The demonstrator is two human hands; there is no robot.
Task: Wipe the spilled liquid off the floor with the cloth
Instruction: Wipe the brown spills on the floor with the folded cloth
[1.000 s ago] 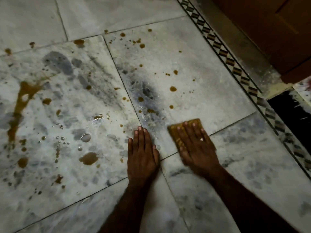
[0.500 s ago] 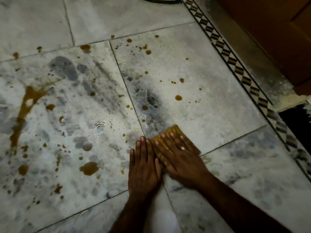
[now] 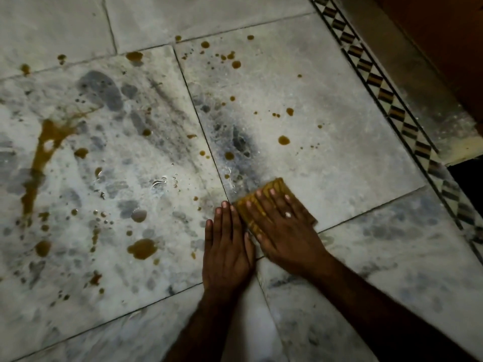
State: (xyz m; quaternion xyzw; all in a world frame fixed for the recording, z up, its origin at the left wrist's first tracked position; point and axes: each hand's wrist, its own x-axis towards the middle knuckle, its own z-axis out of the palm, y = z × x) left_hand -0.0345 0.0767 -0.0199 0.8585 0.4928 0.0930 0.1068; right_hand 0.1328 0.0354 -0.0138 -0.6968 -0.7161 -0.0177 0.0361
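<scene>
A folded yellow cloth (image 3: 275,186) lies flat on the grey-white marble floor (image 3: 339,165). My right hand (image 3: 285,228) presses down on the cloth with fingers spread; only the cloth's far edge and sides show. Just left of it, touching the cloth's side, my left hand (image 3: 227,246) rests flat on the floor, holding nothing. Brown liquid is spilled over the tiles: a long streak (image 3: 43,152) at the far left, a puddle (image 3: 142,248) left of my left hand, and scattered drops (image 3: 283,139) beyond the cloth.
A patterned tile border (image 3: 392,105) runs diagonally at the right. Beyond it stands a brown wooden surface (image 3: 444,35). A dark opening (image 3: 467,176) lies at the right edge. Clear water beads (image 3: 159,182) sit among the brown drops.
My right hand slid the cloth leftward until it met my left hand, then stayed close beside it. The left hand stayed planted. The camera view shifted slightly.
</scene>
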